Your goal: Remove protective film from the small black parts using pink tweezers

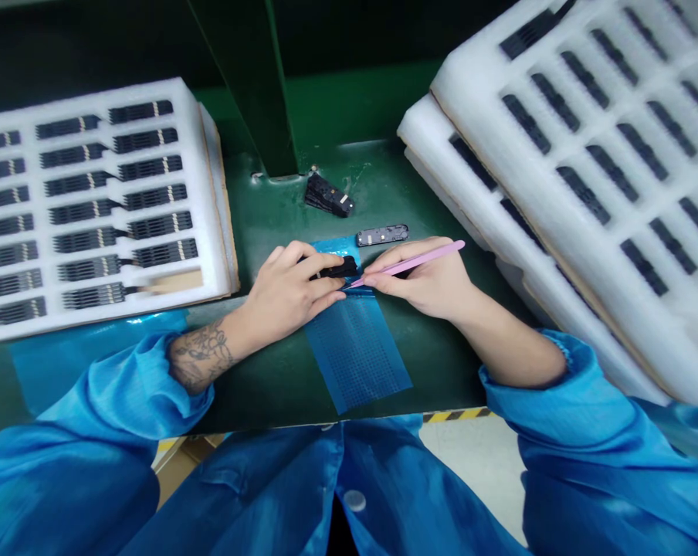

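Observation:
My left hand rests on the green bench, its fingers closed on a small black part that lies on a blue film sheet. My right hand pinches pink tweezers. Their tip points left and touches the film right beside the black part. Both wrists lie on the bench, and blue sleeves cover my forearms.
A white foam tray with rows of black parts lies at the left. Stacked foam trays lean at the right. A loose black part and a small pile of black parts lie behind my hands, near a green post.

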A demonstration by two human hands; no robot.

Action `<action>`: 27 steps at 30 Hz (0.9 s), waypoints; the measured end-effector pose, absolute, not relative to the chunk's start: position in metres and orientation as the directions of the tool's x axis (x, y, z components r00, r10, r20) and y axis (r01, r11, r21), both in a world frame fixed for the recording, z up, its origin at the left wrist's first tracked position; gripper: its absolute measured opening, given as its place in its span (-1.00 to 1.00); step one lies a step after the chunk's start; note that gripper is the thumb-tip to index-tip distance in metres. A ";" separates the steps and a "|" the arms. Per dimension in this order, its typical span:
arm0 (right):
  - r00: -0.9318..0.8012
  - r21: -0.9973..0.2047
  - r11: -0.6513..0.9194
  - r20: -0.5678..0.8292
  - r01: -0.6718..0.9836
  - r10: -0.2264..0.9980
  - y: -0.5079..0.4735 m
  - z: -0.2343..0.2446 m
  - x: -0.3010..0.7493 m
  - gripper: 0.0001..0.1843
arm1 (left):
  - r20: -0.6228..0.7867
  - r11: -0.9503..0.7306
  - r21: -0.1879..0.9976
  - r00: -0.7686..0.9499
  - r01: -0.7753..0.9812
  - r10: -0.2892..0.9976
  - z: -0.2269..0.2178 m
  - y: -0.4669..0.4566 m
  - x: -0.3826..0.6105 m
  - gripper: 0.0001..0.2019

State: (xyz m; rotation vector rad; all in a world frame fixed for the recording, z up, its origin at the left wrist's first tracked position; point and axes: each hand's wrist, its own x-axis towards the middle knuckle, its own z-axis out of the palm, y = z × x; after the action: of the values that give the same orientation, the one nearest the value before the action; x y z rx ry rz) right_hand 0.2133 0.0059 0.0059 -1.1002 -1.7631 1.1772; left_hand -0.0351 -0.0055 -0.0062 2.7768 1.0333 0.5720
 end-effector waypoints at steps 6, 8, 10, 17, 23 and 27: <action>-0.373 -0.939 0.218 0.108 0.265 0.921 0.006 0.007 0.211 -0.82 | 0.288 -0.747 0.251 0.690 0.615 0.665 -0.008 -0.006 -0.036 -0.75; -0.369 -0.939 0.220 0.112 0.265 0.923 0.005 0.007 0.210 -0.84 | 0.299 -0.754 0.243 0.692 0.610 0.657 -0.008 -0.006 -0.035 -0.76; -0.366 -0.942 0.219 0.115 0.255 0.923 0.005 0.007 0.211 -0.84 | 0.317 -0.760 0.235 0.691 0.606 0.649 -0.008 -0.005 -0.035 -0.76; -0.156 -0.964 0.118 0.082 0.240 0.984 0.008 0.004 0.214 -0.80 | 0.302 -0.766 0.242 0.705 0.595 0.642 -0.008 -0.007 -0.037 -0.76; -0.091 -0.972 0.073 0.054 0.225 0.994 0.011 0.003 0.215 -0.78 | 0.303 -0.765 0.268 0.702 0.586 0.644 -0.005 -0.007 -0.038 -0.69; -0.084 -0.972 0.067 0.049 0.227 0.995 0.012 0.003 0.214 -0.79 | 0.290 -0.741 0.290 0.682 0.606 0.671 -0.004 -0.007 -0.037 -0.67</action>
State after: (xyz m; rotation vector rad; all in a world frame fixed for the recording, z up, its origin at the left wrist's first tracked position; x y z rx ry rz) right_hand 0.2144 0.0115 0.0026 -1.2950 -1.4647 1.1044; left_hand -0.0372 -0.0072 -0.0039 2.7226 1.0427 0.5708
